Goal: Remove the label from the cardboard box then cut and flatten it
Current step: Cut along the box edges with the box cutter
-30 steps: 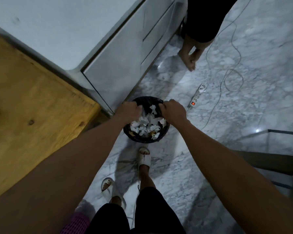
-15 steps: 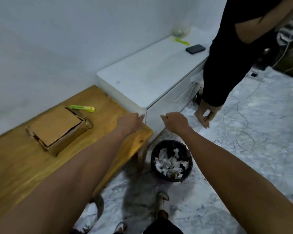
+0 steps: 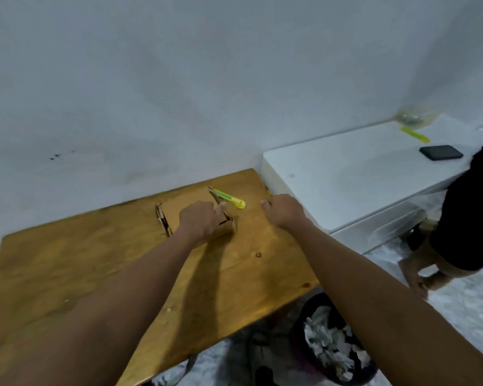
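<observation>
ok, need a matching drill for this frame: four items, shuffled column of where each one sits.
Things:
1. brown cardboard box
2. yellow-green utility knife
3. black phone
4. black round waste bin

Places:
A. on the marble floor beside the table
B. on the white cabinet
C. on the wooden table, under the left hand
D. on the wooden table, just beyond the box

Pairs: 1-C, 2-D, 3-B, 4-A
</observation>
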